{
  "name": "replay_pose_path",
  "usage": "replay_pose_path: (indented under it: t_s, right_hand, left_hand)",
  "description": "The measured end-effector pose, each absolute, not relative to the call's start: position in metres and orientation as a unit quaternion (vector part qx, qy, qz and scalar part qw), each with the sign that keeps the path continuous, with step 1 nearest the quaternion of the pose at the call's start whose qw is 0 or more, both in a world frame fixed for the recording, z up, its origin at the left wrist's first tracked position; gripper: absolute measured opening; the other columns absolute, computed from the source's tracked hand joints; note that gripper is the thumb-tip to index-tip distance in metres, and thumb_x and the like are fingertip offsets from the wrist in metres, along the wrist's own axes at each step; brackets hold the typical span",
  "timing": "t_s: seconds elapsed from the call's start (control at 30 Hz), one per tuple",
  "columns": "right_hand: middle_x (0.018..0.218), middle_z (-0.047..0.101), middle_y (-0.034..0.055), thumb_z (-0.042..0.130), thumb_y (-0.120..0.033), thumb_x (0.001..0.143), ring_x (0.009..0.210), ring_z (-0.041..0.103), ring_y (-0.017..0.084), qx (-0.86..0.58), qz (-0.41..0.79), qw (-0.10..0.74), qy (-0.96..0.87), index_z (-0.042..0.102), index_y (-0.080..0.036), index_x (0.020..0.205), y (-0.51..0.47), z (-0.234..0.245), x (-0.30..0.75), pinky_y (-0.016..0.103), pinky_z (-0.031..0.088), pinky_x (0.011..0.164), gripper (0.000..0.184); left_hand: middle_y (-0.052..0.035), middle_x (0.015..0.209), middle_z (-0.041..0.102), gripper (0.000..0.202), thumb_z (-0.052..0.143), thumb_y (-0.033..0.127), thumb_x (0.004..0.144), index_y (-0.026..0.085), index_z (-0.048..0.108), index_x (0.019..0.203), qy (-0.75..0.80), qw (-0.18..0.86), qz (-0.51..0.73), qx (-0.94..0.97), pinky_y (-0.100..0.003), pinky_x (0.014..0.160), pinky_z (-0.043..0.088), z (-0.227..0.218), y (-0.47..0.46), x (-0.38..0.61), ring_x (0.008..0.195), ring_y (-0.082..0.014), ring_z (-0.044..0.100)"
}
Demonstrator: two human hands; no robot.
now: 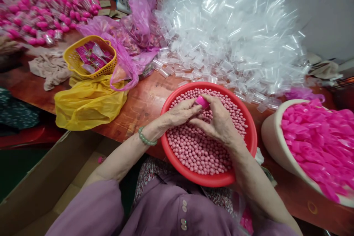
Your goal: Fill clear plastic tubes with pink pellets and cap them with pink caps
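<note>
Over a red basin (250, 143) filled with small pink balls (193, 151), both my hands meet around a bright pink plastic piece (202, 102). My left hand (184, 112), with a green bead bracelet at the wrist, has its fingers closed against the piece from the left. The thumb and fingers of my right hand (218, 120) curve around it from the right. Most of the piece is hidden by the fingers, so its full shape does not show. My fingertips are just above the balls; whether they touch them I cannot tell.
A heap of clear plastic tubes (229, 37) covers the table's back. On the right stands a white tub (272, 143) of pink plastic parts (318, 143). A yellow basket (96, 75), yellow bag (91, 103) and purple bag (121, 55) lie left. Another person's hand (8, 46) shows at far left.
</note>
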State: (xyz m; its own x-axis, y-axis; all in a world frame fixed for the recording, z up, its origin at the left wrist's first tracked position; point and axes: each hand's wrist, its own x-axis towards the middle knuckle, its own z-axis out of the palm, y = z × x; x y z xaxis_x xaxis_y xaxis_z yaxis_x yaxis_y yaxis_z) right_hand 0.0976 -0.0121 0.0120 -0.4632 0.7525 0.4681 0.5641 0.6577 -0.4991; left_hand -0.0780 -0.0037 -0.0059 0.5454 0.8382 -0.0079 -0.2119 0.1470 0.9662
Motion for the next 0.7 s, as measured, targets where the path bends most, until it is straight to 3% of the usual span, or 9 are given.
replay_pose_path:
  t_s: [0.1,0.23,0.37,0.53,0.7]
  right_hand:
    - [0.131,0.06,0.0229,0.077,-0.046,0.078,0.12,0.059,0.038,-0.41,0.054,0.31,-0.856,0.04,-0.013,0.143,-0.016,0.005,0.089,0.056,0.049,0.101,0.082]
    - [0.118,0.065,0.0214,0.07,-0.036,0.077,0.106,0.063,0.037,-0.423,-0.067,0.289,-0.856,0.04,-0.009,0.139,-0.016,0.004,0.083,0.055,0.05,0.094,0.074]
    - [0.103,0.069,0.0192,0.065,-0.04,0.078,0.091,0.065,0.032,-0.367,-0.137,0.311,-0.866,0.047,-0.006,0.13,-0.012,0.008,0.084,0.047,0.05,0.082,0.065]
    - [0.089,0.069,0.0157,0.065,-0.042,0.079,0.079,0.063,0.028,-0.325,-0.17,0.34,-0.866,0.052,-0.006,0.123,-0.008,0.008,0.084,0.042,0.049,0.075,0.059]
    - [0.093,0.07,0.0144,0.065,-0.043,0.081,0.083,0.064,0.029,-0.323,-0.135,0.348,-0.87,0.051,-0.009,0.129,-0.006,0.007,0.086,0.043,0.05,0.078,0.06]
  left_hand:
    - [-0.0009,0.082,0.059,0.044,0.07,0.057,0.083,0.015,0.058,0.093,0.266,0.752,0.386,0.464,-0.026,0.068,0.046,-0.006,-0.003,-0.076,0.072,-0.0116,0.056]
    - [-0.0016,0.081,0.061,0.045,0.074,0.056,0.08,0.014,0.062,0.092,0.253,0.751,0.403,0.458,-0.027,0.077,0.047,-0.007,-0.004,-0.074,0.078,-0.0132,0.057]
    - [-0.003,0.084,0.062,0.047,0.076,0.057,0.078,0.014,0.066,0.091,0.263,0.748,0.405,0.456,-0.028,0.076,0.046,-0.007,-0.007,-0.074,0.077,-0.0134,0.056]
    - [-0.0047,0.087,0.066,0.049,0.077,0.059,0.077,0.014,0.071,0.098,0.244,0.754,0.407,0.454,-0.03,0.083,0.046,-0.007,-0.011,-0.075,0.085,-0.0169,0.059]
    - [-0.0043,0.087,0.068,0.047,0.082,0.055,0.072,0.015,0.073,0.095,0.245,0.771,0.424,0.407,-0.031,0.087,0.048,-0.006,-0.009,-0.074,0.088,-0.0171,0.061]
